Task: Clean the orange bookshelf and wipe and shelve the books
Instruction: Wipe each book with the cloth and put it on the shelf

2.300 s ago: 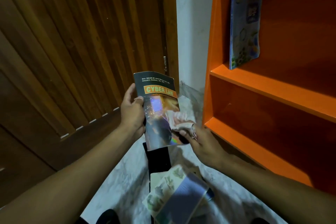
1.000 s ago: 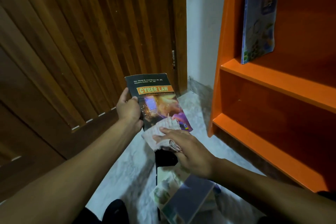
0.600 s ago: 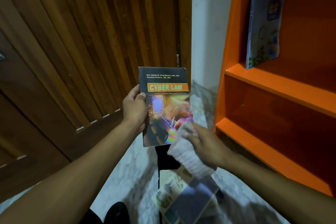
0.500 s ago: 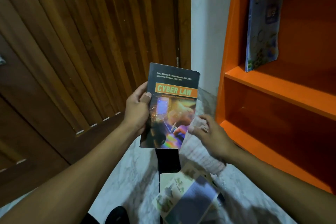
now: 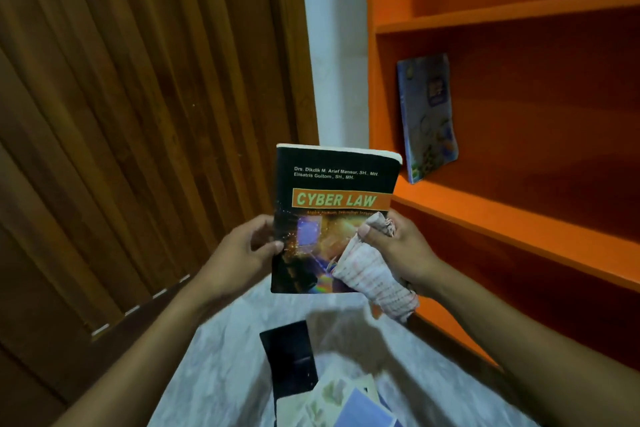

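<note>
**One book wiped and raised toward the shelf, more waiting on the floor**

One landmark anchors everything here: the orange bookshelf [image 5: 519,218], filling the right of my view. Left of it runs a slatted wooden door [image 5: 138,114], with a strip of white wall [image 5: 332,45] between the two. On the shelf's middle board a blue paperback [image 5: 427,118] already stands, leaning against the side panel.

The Cyber Law book [image 5: 332,218] sits just left of the shelf's front edge, upright, cover facing me. Half a second ago it was lower and the cloth was still at its cover; now I have lifted it closer to that middle board. I read that as the wipe being finished and shelving coming next.

My left hand [image 5: 242,250] pinches the book's spine edge, thumb on the cover. My right hand [image 5: 398,246] grips the pale checked cloth [image 5: 374,281] bunched in curled fingers, and also steadies the book's right edge.

Below the shelf, on the marble floor [image 5: 225,374], lie a black book [image 5: 291,360] and some loose booklets [image 5: 346,402], not yet shelved.
</note>
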Demonstrator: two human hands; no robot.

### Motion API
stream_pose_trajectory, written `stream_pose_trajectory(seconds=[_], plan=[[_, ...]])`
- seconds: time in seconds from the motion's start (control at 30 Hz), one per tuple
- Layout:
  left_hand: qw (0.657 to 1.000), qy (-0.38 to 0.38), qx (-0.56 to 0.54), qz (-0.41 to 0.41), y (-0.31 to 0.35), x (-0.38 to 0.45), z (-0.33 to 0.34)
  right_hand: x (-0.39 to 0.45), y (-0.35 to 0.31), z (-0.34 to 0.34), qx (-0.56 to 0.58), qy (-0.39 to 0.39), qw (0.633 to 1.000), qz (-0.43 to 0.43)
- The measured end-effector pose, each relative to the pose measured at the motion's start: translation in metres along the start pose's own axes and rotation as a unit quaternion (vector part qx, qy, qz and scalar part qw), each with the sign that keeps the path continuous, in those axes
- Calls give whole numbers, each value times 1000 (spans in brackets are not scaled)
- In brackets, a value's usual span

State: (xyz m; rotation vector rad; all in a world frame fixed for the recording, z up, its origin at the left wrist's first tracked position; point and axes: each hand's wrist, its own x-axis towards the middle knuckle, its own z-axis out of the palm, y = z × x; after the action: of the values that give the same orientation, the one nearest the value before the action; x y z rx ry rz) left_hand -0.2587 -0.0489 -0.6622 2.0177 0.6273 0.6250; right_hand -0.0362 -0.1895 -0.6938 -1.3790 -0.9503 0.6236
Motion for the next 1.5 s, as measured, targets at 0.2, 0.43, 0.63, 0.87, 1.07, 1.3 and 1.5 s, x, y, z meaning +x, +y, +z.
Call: stream_pose_trajectory(seconds=[0.2,0.43,0.63,0.87,1.07,1.3,1.5], plan=[[998,42,-10,36,36,30,21,26,-40,-36,-14,55,998,-35],[994,84,-39,57,69,109,89,39,-78,-91,-86,303,941,-125],[988,130,-84,23,96,185,175,36,-88,-139,-94,330,932,-120],[976,210,-48,-28,102,248,244,40,-82,-175,-91,347,926,-121],[966,256,28,-35,98,268,257,47,-66,-191,-70,341,929,-125],[963,261,66,-30,83,267,257,47,-52,-192,-65,322,939,-98],[957,235,123,114,57,235,231,33,-63,-167,-4,270,963,-26]])
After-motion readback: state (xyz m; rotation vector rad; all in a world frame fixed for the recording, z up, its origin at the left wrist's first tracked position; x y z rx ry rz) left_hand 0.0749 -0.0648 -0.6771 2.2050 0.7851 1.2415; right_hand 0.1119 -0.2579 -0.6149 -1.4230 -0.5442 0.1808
